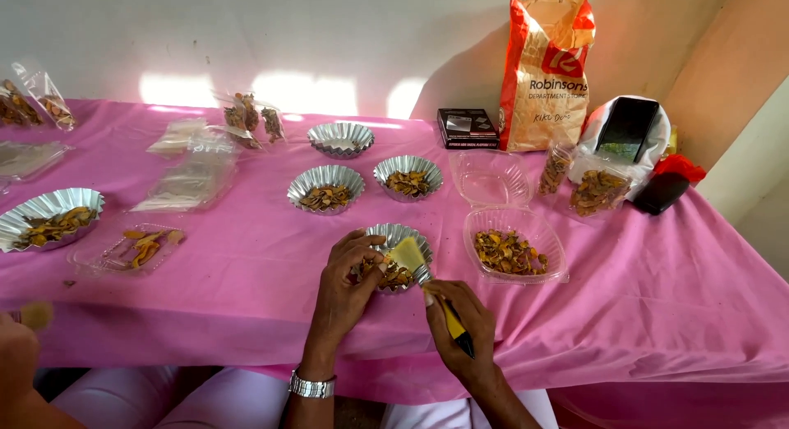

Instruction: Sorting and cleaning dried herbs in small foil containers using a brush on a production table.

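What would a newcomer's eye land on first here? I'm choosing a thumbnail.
First the bright pink tablecloth filling the frame. At front centre, the left hand steadies a fluted silver foil cup of dried pieces while the right hand holds a yellow-handled brush over it. At the back right stands an orange-and-tan shopping bag.

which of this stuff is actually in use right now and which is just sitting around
In use:
left hand on the foil cup of dried pieces
right hand holding the brush

Lying about:
other foil cups
clear plastic tub of pieces
paper shopping bag
small black box
plastic pouches
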